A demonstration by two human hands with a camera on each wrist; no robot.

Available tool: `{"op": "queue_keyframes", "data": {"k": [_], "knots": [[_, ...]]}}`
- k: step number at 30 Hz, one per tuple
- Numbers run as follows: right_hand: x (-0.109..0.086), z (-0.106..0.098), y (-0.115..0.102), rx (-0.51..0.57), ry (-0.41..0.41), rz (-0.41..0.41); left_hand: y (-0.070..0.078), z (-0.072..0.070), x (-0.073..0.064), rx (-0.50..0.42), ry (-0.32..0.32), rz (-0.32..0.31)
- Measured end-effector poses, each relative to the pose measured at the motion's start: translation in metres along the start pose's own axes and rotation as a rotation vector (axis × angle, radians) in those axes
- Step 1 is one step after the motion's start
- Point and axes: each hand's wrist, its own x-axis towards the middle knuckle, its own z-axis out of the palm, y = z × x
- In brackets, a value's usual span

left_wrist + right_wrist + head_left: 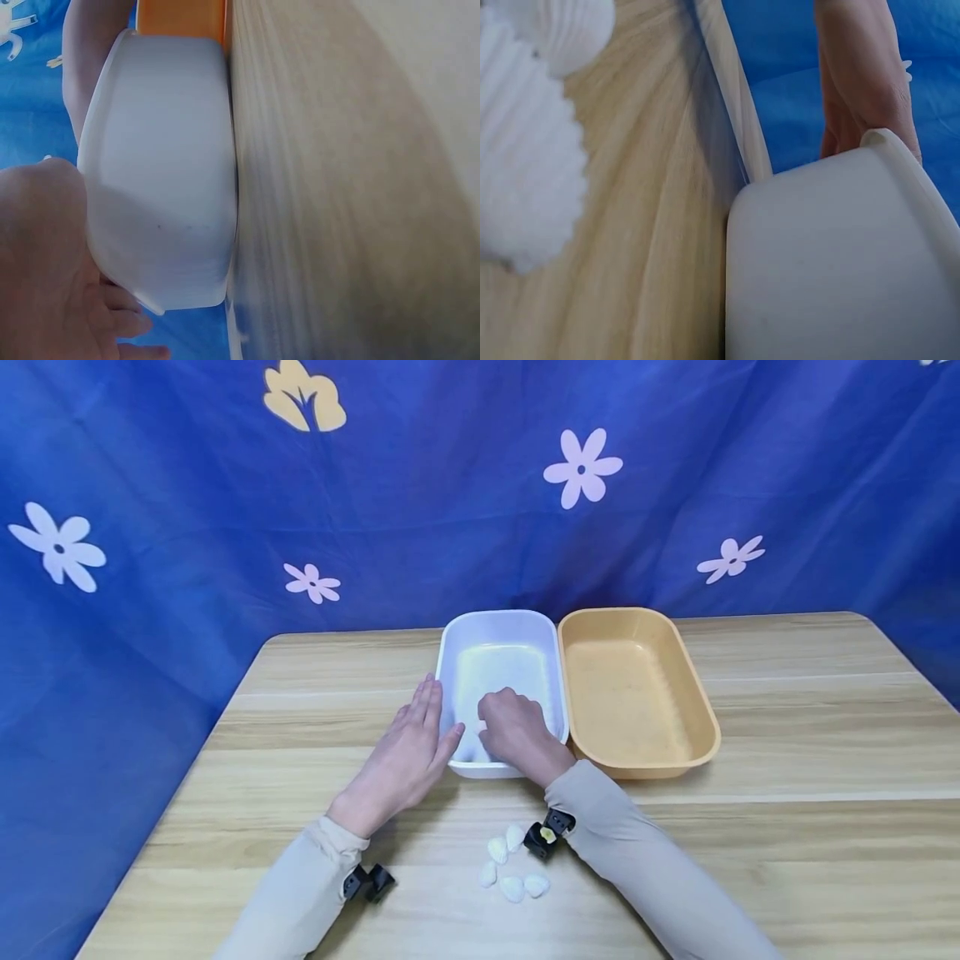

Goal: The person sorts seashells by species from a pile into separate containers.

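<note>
My left hand [401,756] lies along the left side of a white plastic tub [461,647], fingers straight and thumb spread near the rim. In the left wrist view, this hand [45,262] is beside the tub's outer wall [161,165]. My right hand [517,727] reaches over the near rim into the tub, its fingers curled downward. The tub hides the right fingertips from both wrist cameras, so I cannot tell whether they hold anything. White ribbed seashells [513,888] lie on the table below the right wrist; one shell [525,150] looms close in the right wrist view.
An orange-yellow tub [630,693] stands against the white tub's right side. Both are on a wood-grain table [810,843], near its back edge. Behind hangs a blue cloth [450,527] with flower shapes. Several shells form a loose ring near the front.
</note>
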Motion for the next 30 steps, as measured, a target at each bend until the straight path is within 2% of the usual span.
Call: {"op": "queue_keyframes", "data": {"k": [9, 18, 26, 30], "knots": [[0.006, 0.003, -0.009, -0.003, -0.016, -0.018, -0.001, -0.002, 0.0, 0.012, 0.009, 0.015], [0.003, 0.004, -0.007, -0.007, 0.021, 0.006, -0.001, 0.001, 0.001, 0.008, 0.011, 0.017], [-0.024, -0.01, -0.007, 0.102, 0.234, 0.045, 0.0, 0.004, 0.005, 0.007, -0.002, 0.023], [-0.039, -0.019, -0.008, 0.148, 0.386, -0.017, -0.001, 0.002, 0.004, 0.011, -0.005, 0.009]]}}
